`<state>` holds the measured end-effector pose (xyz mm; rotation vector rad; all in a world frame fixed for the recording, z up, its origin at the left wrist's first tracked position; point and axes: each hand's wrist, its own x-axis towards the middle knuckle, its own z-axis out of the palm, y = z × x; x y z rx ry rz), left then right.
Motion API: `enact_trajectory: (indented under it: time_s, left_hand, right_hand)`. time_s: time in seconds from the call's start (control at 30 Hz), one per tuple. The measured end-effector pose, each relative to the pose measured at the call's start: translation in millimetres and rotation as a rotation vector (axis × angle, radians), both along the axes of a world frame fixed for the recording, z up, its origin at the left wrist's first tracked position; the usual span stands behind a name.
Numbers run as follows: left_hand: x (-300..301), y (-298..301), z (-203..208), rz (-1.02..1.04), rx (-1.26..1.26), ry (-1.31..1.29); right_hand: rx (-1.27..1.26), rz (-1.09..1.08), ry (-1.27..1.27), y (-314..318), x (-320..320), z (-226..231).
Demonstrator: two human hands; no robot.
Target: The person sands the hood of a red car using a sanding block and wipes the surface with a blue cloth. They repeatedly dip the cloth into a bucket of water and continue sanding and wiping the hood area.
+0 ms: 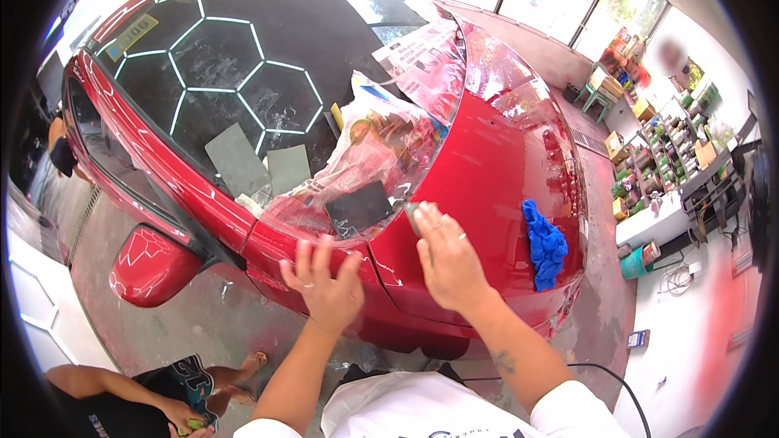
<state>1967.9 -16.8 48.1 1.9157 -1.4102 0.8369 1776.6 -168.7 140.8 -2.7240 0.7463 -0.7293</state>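
Sanding pad (pixel 411 212), small and grey, pinched in right hand (pixel 448 264) fingertips against red car hood (pixel 487 170), near masked windshield edge. Left hand (pixel 324 284) flat on fender, fingers spread, holding nothing. Newspaper masking (pixel 381 146) covers lower windshield just beyond hands; dark sandpaper sheet (pixel 359 208) lies on it, touching-close to pad. Two grey sheets (pixel 256 164) on glass farther left. Blue cloth (pixel 545 245) on hood, right of hand, apart. Red side mirror (pixel 150 266) low left. Another person's arm (pixel 122 385) at bottom left. Cluttered shelves (pixel 661 154) far right.
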Motion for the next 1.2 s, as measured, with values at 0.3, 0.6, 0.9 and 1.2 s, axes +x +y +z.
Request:
enact_trajectory:
  time_s: [0.3, 0.6, 0.9, 1.2]
  left_hand:
    - [-12, -27, 16, -0.065, -0.116, 0.084]
    - [-12, -31, 15, 0.007, -0.115, 0.130]
    - [-12, -32, 14, 0.012, -0.116, 0.136]
    - [-28, -48, 21, -0.100, -0.138, 0.146]
  right_hand:
    - [-0.198, -0.023, 0.259, 22, 11, -40]
    - [-0.050, 0.040, 0.158, 59, 25, -52]
    - [-0.357, -0.164, 0.423, -10, 40, -48]
    - [0.376, -0.489, 0.018, -221, -19, -47]
